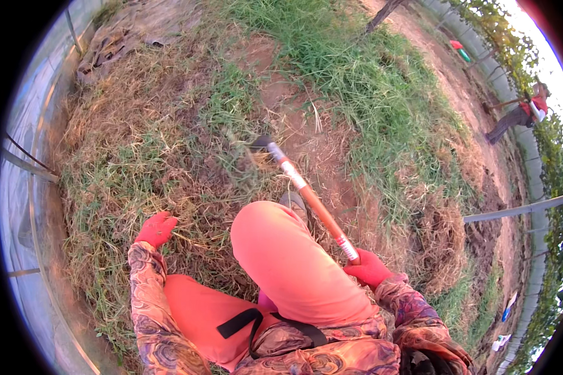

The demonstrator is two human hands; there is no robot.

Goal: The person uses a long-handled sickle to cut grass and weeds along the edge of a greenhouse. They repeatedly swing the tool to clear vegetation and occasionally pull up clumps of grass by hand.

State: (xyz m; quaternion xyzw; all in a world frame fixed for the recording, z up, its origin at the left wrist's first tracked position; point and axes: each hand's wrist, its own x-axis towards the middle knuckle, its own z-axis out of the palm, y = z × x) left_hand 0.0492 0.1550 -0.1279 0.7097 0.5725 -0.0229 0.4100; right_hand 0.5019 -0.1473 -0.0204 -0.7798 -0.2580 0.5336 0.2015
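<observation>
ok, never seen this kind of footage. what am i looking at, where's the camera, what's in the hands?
There is no machine here: a person works with two hands in red gloves. The single picture comes from a wide fisheye camera worn on the person's head, looking down, so straight edges bend toward the rim and the forearms in patterned sleeves enter from the bottom.

The right hand grips the end of a long orange-handled tool, whose dark blade reaches the ground ahead. The left hand holds nothing and rests on or just above the dry grass. The person's knee, in orange-pink trousers, fills the middle.

The ground is reddish soil with patches of green grass. Another person stands far off at upper right.
</observation>
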